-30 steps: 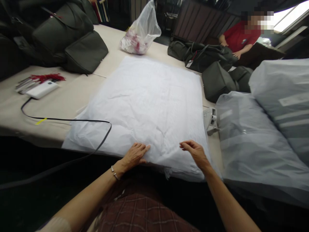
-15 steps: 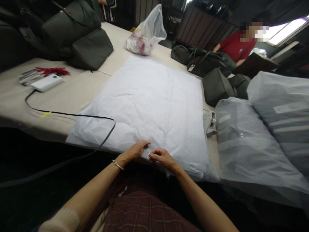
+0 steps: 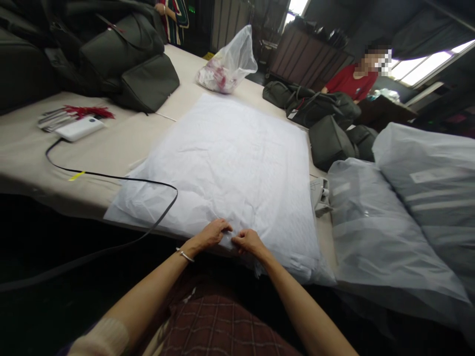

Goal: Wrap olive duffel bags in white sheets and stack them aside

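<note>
A stack of white translucent plastic bags (image 3: 230, 163) lies flat in front of me, its near side at the table's front edge. My left hand (image 3: 215, 232) is at that near edge, fingers bent and closed on the thin plastic. Just to its right, my right hand (image 3: 249, 241) pinches the same edge between thumb and fingers. A small gap separates the two hands. How many layers they grip cannot be seen. A dark cord (image 3: 163, 185) runs across the stack's left corner and hangs down past the table edge.
A white power bank (image 3: 79, 128) lies by red-stringed tags (image 3: 89, 111) on the left. Dark bags (image 3: 146, 79) stand behind them. A clear bag (image 3: 226, 74) is at the back. Filled plastic bags (image 3: 371, 222) and a tape dispenser (image 3: 321, 195) are right. A person in red (image 3: 349, 81) stands beyond.
The camera view has tilted slightly, so the scene sits a little lower. Both hands stay at the near edge of the plastic with only slight finger movement.
</note>
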A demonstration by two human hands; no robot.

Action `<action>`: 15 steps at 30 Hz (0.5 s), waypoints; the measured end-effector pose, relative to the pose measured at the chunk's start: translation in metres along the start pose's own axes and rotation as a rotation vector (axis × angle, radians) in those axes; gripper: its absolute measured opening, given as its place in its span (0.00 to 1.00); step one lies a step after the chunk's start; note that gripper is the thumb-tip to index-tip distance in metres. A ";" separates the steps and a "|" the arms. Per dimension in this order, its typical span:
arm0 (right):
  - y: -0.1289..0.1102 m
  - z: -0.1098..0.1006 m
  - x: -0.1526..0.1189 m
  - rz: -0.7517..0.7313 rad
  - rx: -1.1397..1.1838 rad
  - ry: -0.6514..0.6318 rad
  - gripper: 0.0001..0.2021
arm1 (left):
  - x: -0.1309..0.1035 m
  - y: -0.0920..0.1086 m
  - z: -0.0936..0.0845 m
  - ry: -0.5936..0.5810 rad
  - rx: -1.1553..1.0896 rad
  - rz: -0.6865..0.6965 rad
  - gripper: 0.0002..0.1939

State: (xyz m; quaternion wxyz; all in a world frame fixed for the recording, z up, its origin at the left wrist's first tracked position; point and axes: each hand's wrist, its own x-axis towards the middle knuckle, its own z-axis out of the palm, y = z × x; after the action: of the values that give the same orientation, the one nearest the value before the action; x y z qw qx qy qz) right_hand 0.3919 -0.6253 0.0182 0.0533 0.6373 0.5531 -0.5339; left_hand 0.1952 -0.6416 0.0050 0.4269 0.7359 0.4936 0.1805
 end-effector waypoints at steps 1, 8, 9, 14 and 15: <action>-0.001 0.001 0.001 0.003 -0.036 0.016 0.07 | 0.000 0.000 0.000 -0.004 0.008 -0.003 0.26; -0.013 -0.004 0.001 -0.039 -0.358 0.132 0.11 | 0.000 0.009 -0.001 -0.038 0.111 -0.017 0.14; -0.015 -0.005 0.000 -0.048 -0.408 0.167 0.11 | 0.000 0.012 -0.002 -0.039 0.133 -0.022 0.12; -0.015 -0.012 -0.013 -0.088 -0.563 0.317 0.15 | 0.002 0.022 -0.001 -0.028 0.241 -0.068 0.13; -0.014 -0.013 -0.016 -0.099 -0.572 0.326 0.15 | 0.002 0.022 -0.001 -0.029 0.256 -0.074 0.14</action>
State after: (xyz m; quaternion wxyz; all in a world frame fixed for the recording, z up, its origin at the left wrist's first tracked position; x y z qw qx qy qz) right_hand 0.3921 -0.6217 0.0434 0.1148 0.6461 0.7120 -0.2498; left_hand 0.2084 -0.6425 0.0228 0.3430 0.7683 0.5330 0.0895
